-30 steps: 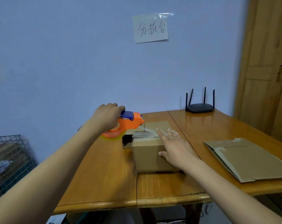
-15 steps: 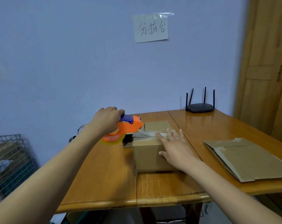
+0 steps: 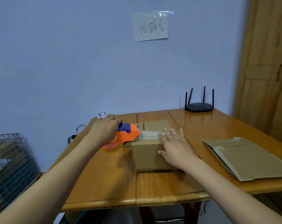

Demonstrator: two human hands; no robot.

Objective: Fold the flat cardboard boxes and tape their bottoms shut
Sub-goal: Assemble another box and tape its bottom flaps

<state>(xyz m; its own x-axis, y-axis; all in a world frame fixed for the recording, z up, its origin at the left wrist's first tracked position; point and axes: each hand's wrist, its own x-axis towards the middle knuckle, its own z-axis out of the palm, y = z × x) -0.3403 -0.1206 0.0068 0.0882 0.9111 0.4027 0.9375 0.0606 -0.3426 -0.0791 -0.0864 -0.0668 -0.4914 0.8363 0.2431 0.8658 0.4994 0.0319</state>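
A small folded cardboard box (image 3: 146, 156) stands in the middle of the wooden table (image 3: 104, 183), its taped side facing up. My left hand (image 3: 104, 130) grips an orange tape dispenser (image 3: 125, 136) with a blue top, its front edge pressed on the box's top left edge. A strip of clear tape (image 3: 150, 134) runs across the top seam. My right hand (image 3: 174, 147) lies flat on the box's right side, fingers spread over the tape. A stack of flat cardboard boxes (image 3: 247, 157) lies on the table to the right.
A black router (image 3: 199, 107) with antennas stands at the table's back right by the wall. A wire basket (image 3: 9, 162) sits on the floor to the left. A wooden door (image 3: 266, 62) is on the right. A paper note (image 3: 150, 26) hangs on the wall.
My left hand has lowered the tape dispenser from above the box down onto its top left edge. My right hand has slid slightly along the tape on the box top.
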